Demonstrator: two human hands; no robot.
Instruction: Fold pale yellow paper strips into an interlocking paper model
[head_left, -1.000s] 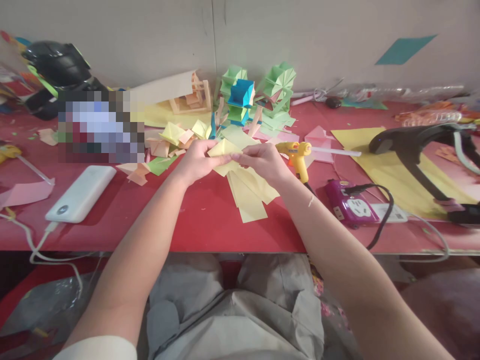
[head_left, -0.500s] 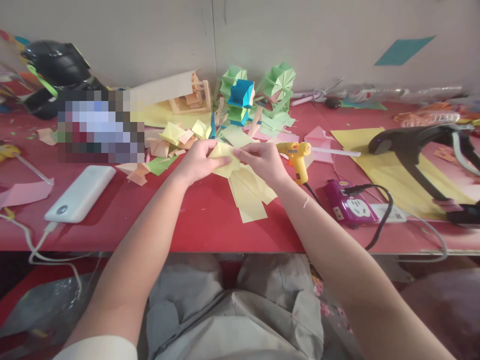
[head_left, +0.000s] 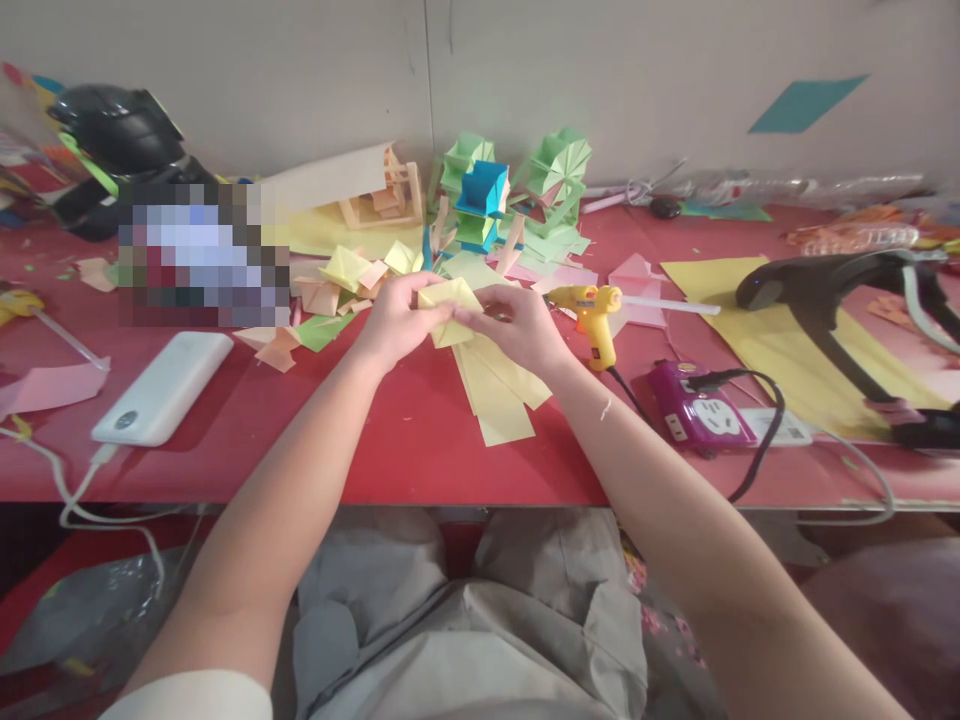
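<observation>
A small folded piece of pale yellow paper (head_left: 450, 297) is held up between my two hands above the red table (head_left: 405, 440). My left hand (head_left: 401, 318) pinches its left side, thumb across the near face. Closed at its right edge is my right hand (head_left: 521, 320), with thumb and fingers on the paper. Below lie several flat pale yellow paper strips (head_left: 499, 395), partly covered by my hands. Folded yellow and peach paper pieces (head_left: 349, 268) are heaped just left of my left hand. Beside my right hand rests a yellow glue gun (head_left: 598, 320).
Green paper models (head_left: 561, 165) and a blue one (head_left: 482, 188) stand at the back. A purple power socket (head_left: 701, 405) with cables and a black headset-like strap (head_left: 817, 320) lie right. On the left are a white power bank (head_left: 165, 390) and a black object (head_left: 112, 130).
The folded yellow paper has been turned in my hands, so its face looks different. My right hand has shifted slightly, its thumb now lower on the paper's near edge.
</observation>
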